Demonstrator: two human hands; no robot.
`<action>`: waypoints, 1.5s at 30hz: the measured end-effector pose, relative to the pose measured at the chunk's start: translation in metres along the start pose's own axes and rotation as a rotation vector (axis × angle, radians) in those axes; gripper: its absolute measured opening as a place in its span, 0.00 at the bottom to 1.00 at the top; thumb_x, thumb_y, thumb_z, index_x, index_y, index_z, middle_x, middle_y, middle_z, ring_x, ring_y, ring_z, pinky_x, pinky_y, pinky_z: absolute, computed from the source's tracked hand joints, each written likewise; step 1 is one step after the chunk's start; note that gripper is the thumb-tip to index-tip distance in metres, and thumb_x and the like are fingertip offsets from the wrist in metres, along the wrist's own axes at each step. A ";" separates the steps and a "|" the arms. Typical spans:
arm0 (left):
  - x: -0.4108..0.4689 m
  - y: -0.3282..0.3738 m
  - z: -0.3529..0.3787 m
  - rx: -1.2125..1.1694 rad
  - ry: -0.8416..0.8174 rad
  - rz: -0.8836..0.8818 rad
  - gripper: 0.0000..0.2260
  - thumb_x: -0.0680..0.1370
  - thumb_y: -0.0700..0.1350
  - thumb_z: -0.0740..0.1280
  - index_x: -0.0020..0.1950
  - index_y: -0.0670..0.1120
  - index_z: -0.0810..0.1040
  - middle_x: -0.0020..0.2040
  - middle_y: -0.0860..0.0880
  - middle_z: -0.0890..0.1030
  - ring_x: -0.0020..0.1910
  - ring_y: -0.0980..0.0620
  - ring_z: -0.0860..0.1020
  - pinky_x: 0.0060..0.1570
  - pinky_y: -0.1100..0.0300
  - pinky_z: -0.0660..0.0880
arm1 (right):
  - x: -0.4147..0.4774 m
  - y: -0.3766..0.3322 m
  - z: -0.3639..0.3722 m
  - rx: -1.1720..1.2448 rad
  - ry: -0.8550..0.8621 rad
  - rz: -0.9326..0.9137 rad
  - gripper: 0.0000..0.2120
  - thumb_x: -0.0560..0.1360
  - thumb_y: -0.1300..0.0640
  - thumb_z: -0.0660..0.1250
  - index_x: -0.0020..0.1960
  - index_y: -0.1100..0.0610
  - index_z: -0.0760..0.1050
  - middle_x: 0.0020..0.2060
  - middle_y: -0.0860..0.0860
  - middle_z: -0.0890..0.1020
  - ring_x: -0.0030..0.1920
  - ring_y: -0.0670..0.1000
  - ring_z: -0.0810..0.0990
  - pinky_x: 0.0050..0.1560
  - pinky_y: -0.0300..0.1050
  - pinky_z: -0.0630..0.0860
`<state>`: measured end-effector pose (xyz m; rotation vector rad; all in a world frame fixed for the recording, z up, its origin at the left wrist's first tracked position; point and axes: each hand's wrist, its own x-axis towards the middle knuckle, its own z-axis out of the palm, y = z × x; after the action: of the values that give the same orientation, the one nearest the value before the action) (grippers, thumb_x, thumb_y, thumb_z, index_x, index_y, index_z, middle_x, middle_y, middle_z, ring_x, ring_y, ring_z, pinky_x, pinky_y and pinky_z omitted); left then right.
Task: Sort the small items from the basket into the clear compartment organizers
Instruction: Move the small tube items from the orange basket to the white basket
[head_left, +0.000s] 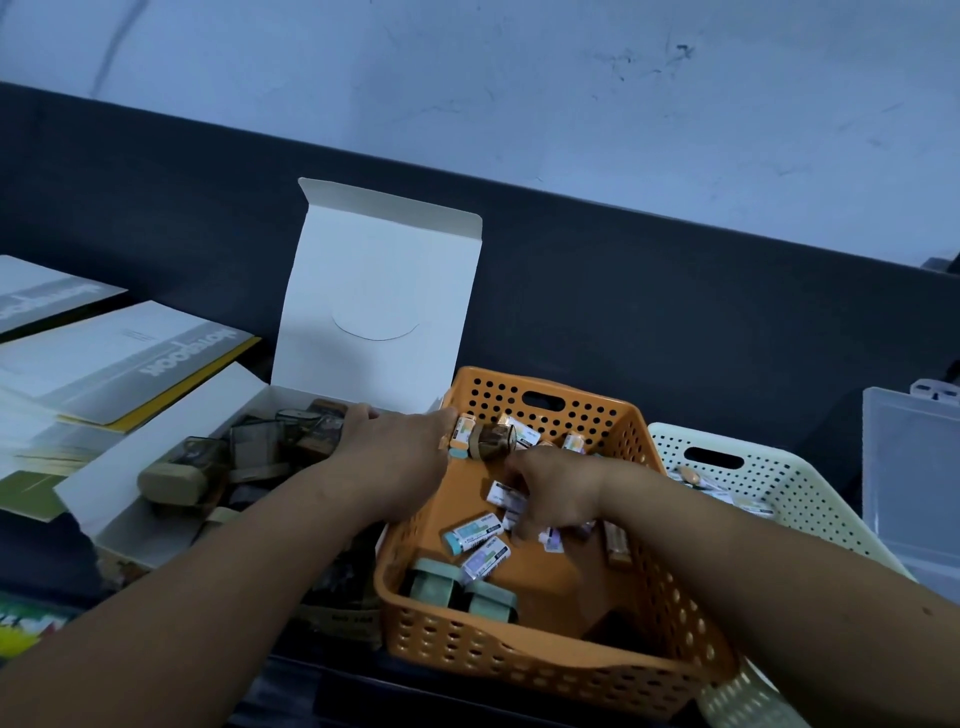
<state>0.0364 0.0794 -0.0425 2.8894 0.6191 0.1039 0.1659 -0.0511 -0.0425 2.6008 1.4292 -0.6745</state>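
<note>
- orange basket (519, 654) at the worktop's near edge is being picked over; the pick-up step is judged to be in hand.
- agreed. the right hand (558, 493) is sunk in the basket's middle, fingers curled down round a white packet (500, 492).
- and the left hand (395, 457)?
- laid across the basket's left rim, fingertips near its far left corner. whether anything is gripped there cannot be told.
- which way is the white packet pointed?
- too much of it is covered for the axis to be read. the teal-ended packet (470, 532) just beside it lies flat, long axis across the basket, teal end toward the left wall.
- what is called for next?
- a lift clear of the rim, it is judged, then a carry over the cream basket (810, 499) to the clear organizer (909, 467) at the worktop's right edge.
</note>
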 end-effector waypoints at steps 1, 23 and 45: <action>0.000 0.000 0.000 -0.002 -0.002 -0.001 0.20 0.81 0.48 0.51 0.74 0.57 0.57 0.63 0.52 0.77 0.64 0.49 0.72 0.65 0.46 0.54 | -0.001 0.000 -0.001 0.009 -0.010 0.003 0.21 0.70 0.55 0.74 0.60 0.56 0.71 0.51 0.53 0.77 0.47 0.53 0.78 0.43 0.47 0.76; -0.003 0.008 -0.005 0.077 -0.036 -0.034 0.18 0.82 0.49 0.49 0.72 0.57 0.59 0.65 0.51 0.76 0.64 0.48 0.73 0.65 0.47 0.55 | -0.108 0.110 -0.022 0.776 0.520 0.185 0.12 0.73 0.68 0.69 0.56 0.62 0.73 0.46 0.60 0.80 0.41 0.54 0.80 0.46 0.50 0.80; -0.003 0.001 -0.003 0.076 -0.028 -0.026 0.22 0.80 0.47 0.51 0.74 0.56 0.56 0.64 0.49 0.77 0.64 0.47 0.72 0.65 0.46 0.55 | -0.020 -0.034 0.011 -0.088 -0.050 -0.225 0.30 0.73 0.59 0.71 0.73 0.49 0.66 0.67 0.49 0.74 0.64 0.52 0.73 0.64 0.47 0.71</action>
<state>0.0343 0.0776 -0.0396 2.9493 0.6701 0.0366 0.1255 -0.0514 -0.0394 2.3631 1.7116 -0.6786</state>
